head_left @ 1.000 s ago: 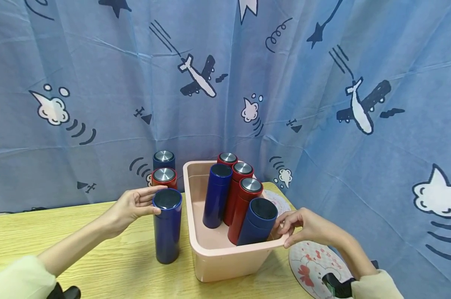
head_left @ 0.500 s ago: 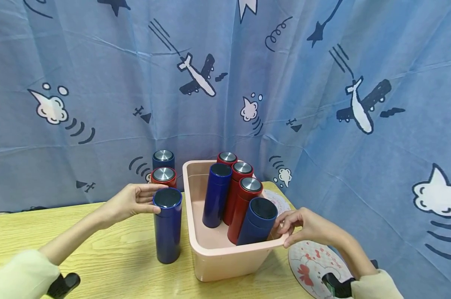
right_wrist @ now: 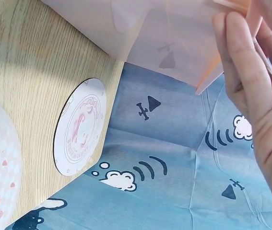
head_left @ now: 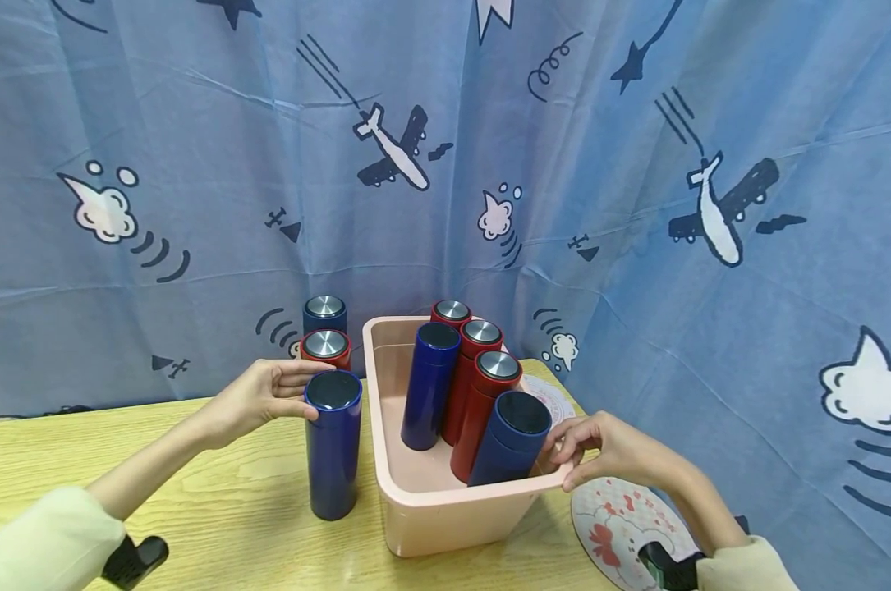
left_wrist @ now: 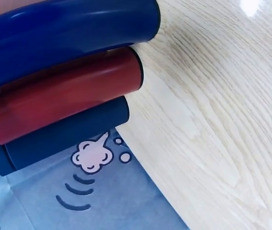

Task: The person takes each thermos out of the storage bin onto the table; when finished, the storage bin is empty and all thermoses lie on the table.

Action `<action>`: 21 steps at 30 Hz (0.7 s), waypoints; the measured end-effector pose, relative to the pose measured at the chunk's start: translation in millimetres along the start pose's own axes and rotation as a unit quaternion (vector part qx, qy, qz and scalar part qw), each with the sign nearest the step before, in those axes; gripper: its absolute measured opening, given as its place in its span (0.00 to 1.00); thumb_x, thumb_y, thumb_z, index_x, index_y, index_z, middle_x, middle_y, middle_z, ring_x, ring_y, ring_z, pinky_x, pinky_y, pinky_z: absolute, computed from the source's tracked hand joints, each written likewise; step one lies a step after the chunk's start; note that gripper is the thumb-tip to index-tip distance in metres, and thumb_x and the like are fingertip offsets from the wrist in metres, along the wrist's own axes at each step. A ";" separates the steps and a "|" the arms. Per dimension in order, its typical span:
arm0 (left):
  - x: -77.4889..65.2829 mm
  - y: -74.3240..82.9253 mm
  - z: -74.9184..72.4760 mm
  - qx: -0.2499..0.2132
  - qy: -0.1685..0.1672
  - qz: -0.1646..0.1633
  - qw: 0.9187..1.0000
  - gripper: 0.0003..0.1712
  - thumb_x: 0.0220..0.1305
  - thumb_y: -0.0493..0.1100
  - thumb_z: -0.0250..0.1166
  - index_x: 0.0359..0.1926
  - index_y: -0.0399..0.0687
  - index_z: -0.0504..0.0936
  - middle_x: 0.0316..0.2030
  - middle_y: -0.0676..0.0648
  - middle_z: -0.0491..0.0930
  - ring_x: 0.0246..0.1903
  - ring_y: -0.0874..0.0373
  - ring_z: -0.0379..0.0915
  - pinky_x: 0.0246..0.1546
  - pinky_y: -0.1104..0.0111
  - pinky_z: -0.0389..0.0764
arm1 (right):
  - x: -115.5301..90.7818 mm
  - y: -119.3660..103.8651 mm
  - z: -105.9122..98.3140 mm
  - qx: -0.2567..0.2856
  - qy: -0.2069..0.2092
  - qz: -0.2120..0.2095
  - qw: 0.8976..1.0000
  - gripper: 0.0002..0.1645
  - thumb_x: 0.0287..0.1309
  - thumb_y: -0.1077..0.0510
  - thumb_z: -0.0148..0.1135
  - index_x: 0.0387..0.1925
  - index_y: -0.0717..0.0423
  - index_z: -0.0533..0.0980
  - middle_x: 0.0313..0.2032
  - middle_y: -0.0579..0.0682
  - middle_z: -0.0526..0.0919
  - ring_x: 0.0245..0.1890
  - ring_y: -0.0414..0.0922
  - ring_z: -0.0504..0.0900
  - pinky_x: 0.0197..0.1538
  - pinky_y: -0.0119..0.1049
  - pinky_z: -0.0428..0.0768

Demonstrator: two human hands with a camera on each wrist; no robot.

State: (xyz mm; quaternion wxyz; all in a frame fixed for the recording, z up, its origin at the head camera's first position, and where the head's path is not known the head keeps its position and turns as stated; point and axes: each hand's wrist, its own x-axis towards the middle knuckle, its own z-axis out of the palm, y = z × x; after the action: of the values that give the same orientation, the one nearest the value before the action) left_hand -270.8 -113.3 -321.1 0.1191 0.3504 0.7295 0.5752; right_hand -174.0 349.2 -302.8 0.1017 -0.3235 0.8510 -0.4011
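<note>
My left hand (head_left: 271, 394) holds a glossy blue thermos flask (head_left: 332, 460) near its black lid, thumb at the front and fingers behind. The flask stands upright on the table, left of a pale pink bin (head_left: 445, 521). Behind it are a red flask (head_left: 325, 345) and a dark blue flask (head_left: 324, 310) with silver lids. My right hand (head_left: 615, 451) pinches the bin's near right rim. Inside the bin stand a blue flask (head_left: 430, 394), several red flasks (head_left: 482, 419) and a dark blue flask (head_left: 510, 443), which leans. The left wrist view does not show the left hand.
Two round printed mats lie right of the bin: a nearer one (head_left: 630, 525) and a farther one (right_wrist: 80, 127). A blue patterned curtain (head_left: 216, 205) hangs behind and right of the wooden table (head_left: 216, 509).
My left forearm and sleeve have shifted slightly to the right. Both hands keep their holds, and the flasks and bin stay in place.
</note>
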 end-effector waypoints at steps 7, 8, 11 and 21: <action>2.3 4.5 -4.4 0.011 -0.033 -0.029 0.999 0.38 0.57 0.38 0.70 0.65 0.30 0.66 0.60 0.32 0.70 0.65 0.38 0.59 0.55 0.65 0.75 | -0.2 -0.1 0.1 0.005 -0.001 0.000 1.000 0.10 0.49 0.62 0.72 0.32 0.64 0.82 0.41 0.65 0.81 0.43 0.38 0.79 0.38 0.33 0.83; 2.9 6.1 -5.3 0.014 -0.037 -0.036 0.999 0.38 0.56 0.39 0.70 0.65 0.30 0.66 0.60 0.32 0.70 0.65 0.38 0.58 0.56 0.64 0.74 | -0.4 -0.2 0.1 0.005 0.000 0.000 1.000 0.09 0.49 0.62 0.72 0.32 0.63 0.82 0.41 0.64 0.81 0.43 0.38 0.79 0.38 0.34 0.83; 4.2 11.4 -8.1 0.032 -0.042 -0.054 0.997 0.40 0.55 0.41 0.72 0.65 0.29 0.66 0.61 0.30 0.67 0.65 0.36 0.56 0.57 0.60 0.73 | -0.8 -0.3 0.0 0.005 0.000 0.001 1.000 0.09 0.49 0.62 0.72 0.31 0.63 0.82 0.41 0.64 0.81 0.44 0.38 0.79 0.39 0.34 0.83; 0.2 9.7 -17.2 0.039 -0.057 -0.059 0.996 0.43 0.54 0.41 0.72 0.64 0.23 0.63 0.60 0.28 0.68 0.62 0.37 0.63 0.59 0.61 0.71 | -0.8 0.0 0.1 0.006 0.001 0.001 1.000 0.09 0.49 0.62 0.72 0.32 0.64 0.82 0.42 0.64 0.81 0.43 0.38 0.79 0.37 0.33 0.83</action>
State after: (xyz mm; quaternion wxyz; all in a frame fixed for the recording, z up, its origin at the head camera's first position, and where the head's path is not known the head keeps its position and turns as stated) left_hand -277.3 -125.3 -306.8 0.1809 0.3433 0.7626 0.5175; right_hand -173.3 349.7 -302.9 0.1031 -0.3221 0.8490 -0.4061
